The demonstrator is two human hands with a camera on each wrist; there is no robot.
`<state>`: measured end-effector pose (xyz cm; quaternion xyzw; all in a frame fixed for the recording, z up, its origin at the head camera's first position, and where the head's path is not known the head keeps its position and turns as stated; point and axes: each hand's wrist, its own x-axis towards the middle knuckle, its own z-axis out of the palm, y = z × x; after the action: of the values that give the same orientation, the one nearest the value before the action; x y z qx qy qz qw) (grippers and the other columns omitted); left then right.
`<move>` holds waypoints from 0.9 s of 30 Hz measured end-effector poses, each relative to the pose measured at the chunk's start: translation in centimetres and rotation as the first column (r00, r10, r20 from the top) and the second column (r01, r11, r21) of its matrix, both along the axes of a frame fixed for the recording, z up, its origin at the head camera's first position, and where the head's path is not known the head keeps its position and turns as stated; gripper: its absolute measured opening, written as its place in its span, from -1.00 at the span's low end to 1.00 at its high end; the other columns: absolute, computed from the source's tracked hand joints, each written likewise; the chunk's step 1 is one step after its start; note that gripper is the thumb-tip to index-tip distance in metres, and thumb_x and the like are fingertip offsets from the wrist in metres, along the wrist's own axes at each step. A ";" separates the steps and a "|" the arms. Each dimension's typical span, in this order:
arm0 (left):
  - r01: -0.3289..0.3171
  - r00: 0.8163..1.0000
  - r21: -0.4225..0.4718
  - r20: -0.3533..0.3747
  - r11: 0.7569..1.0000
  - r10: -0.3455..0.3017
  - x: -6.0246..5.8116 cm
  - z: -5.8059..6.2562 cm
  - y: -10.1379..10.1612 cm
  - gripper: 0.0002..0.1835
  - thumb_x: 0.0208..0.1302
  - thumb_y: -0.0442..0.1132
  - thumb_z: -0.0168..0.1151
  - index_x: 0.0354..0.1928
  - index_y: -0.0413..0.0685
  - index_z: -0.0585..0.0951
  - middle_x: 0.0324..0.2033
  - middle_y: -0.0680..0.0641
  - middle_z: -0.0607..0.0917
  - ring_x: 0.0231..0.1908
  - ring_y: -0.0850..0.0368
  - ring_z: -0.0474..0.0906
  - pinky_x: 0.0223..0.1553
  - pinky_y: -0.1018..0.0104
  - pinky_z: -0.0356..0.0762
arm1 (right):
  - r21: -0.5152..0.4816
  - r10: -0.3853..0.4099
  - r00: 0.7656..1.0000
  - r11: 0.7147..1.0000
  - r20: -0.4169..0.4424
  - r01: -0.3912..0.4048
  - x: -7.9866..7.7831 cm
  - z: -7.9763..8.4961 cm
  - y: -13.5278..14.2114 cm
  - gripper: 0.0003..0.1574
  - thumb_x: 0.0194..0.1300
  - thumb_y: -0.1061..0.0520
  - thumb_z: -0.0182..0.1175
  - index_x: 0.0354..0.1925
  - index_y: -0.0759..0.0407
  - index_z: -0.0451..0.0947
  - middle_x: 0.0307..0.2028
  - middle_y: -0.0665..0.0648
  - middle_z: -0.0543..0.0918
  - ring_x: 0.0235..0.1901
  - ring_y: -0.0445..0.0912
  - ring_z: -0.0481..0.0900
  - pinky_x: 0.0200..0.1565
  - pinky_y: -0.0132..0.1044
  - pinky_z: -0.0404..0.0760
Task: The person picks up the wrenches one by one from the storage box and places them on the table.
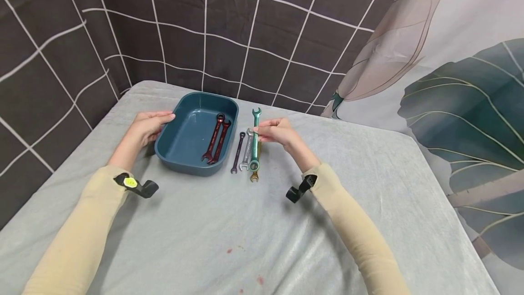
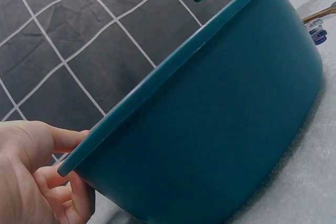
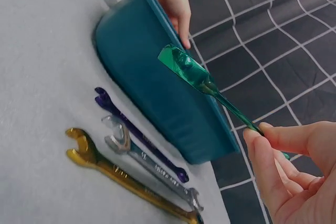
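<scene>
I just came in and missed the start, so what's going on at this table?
A person is handling wrenches. Their right hand pinches a green wrench, held up off the table. Their left hand grips the rim of a blue tub. Two red wrenches lie in the tub. A purple wrench, a silver wrench and a gold wrench lie on the table beside it.

I've got the left arm [image 1: 78, 231] and right arm [image 1: 356, 224] both stretched forward over on that end, angled inward. Left hand [image 1: 148, 127] is pinching, fingers bent; right hand [image 1: 279, 132] has a thumb-and-finger pinch, other fingers kinda curled.
</scene>
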<state>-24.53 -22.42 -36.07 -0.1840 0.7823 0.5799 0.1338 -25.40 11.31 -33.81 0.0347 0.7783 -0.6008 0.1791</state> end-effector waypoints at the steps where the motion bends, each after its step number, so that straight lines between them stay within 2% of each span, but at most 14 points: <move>1: 0.001 1.000 0.002 -0.002 1.000 -0.001 0.0 0.0 0.0 -0.35 0.30 0.05 0.19 0.37 -0.01 0.36 -0.62 0.45 0.50 -0.54 0.51 0.41 -0.49 0.56 0.41 | -0.003 -0.004 1.000 1.000 0.002 0.004 0.0 -0.1 0.2 -0.54 0.21 0.27 0.28 0.05 0.48 0.49 -0.64 -0.07 0.65 -0.63 -0.29 0.62 -0.30 -0.38 0.66; 6: -0.001 1.000 0.002 -0.008 1.000 0.001 0.0 0.0 0.0 -0.35 0.29 0.05 0.20 0.37 -0.01 0.37 -0.61 0.45 0.50 -0.53 0.49 0.40 -0.48 0.56 0.41 | -0.006 -0.021 1.000 1.000 0.009 0.021 -0.1 -0.6 0.9 -0.62 0.22 0.28 0.27 -0.01 0.44 0.52 -0.64 -0.08 0.65 -0.63 -0.31 0.62 -0.22 -0.33 0.67; 15: -0.006 1.000 0.026 -0.021 1.000 0.006 0.0 -0.1 0.1 -0.35 0.29 0.05 0.21 0.37 -0.02 0.36 -0.61 0.46 0.51 -0.56 0.51 0.41 -0.51 0.56 0.40 | -0.029 -0.043 0.999 0.999 0.022 0.044 -0.4 -1.3 1.8 -0.63 0.24 0.31 0.24 -0.01 0.47 0.48 -0.67 -0.09 0.64 -0.66 -0.31 0.60 -0.45 -0.50 0.61; 27: -0.009 1.000 0.021 -0.020 1.000 0.010 0.0 -0.2 0.0 -0.35 0.30 0.06 0.20 0.37 -0.01 0.36 -0.62 0.48 0.51 -0.55 0.53 0.43 -0.49 0.56 0.42 | -0.033 -0.081 0.995 0.996 0.065 0.083 -1.1 -2.7 2.8 -0.57 0.24 0.33 0.24 0.05 0.52 0.44 -0.69 -0.06 0.63 -0.69 -0.29 0.60 -0.52 -0.54 0.57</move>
<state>-24.51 -22.39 -36.25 -0.1804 0.7767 0.5904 0.1250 -26.46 14.08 -36.48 0.0823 0.7594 -0.6199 0.1795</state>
